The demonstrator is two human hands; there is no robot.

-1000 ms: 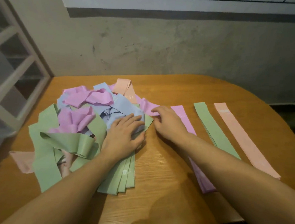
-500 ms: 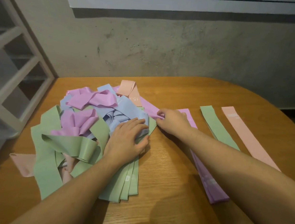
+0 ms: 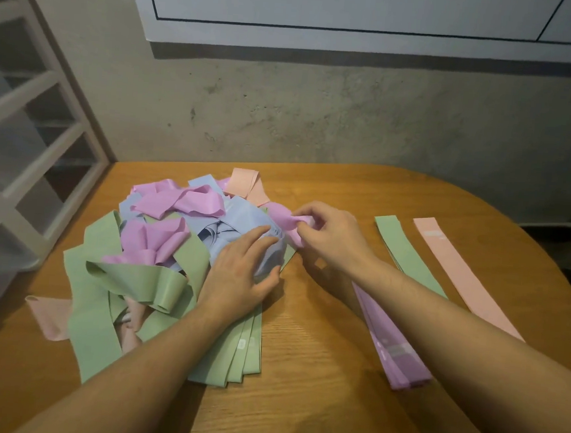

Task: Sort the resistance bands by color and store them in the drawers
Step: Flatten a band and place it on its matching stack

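Nearest, at the worktop's (image 3: 316, 372) front edge, two bare forearms reach in, both cut off by the bottom of the view. A flat fan of green bands (image 3: 239, 346) lies just past them, matte and thin, with a small pale print too blurred to read. Toward the right edge a purple strip stack (image 3: 393, 351) lies straight, its middle hidden under the right forearm. Beside it lie a single green strip (image 3: 407, 256) and a pink strip (image 3: 457, 274), side by side and apart.

Further in, the left hand (image 3: 238, 274) rests palm down on the tangled pile (image 3: 158, 250), fingers straight and slightly spread, pressing a crumpled blue band (image 3: 242, 226). The right hand (image 3: 330, 237) pinches a purple band (image 3: 283, 223) between thumb and curled fingers at the pile's right side; that band runs back under the blue one. The pile mixes glossy, looped green, purple, blue and pink bands toward the left edge, and a pink band (image 3: 47, 317) pokes out near the front left.

Beyond the left edge stands a white-framed drawer unit (image 3: 26, 148) with cloudy translucent fronts; nothing can be made out inside. Behind the far edge rises a rough grey wall (image 3: 319, 116) with a white sheet (image 3: 327, 14), cut off at the top.
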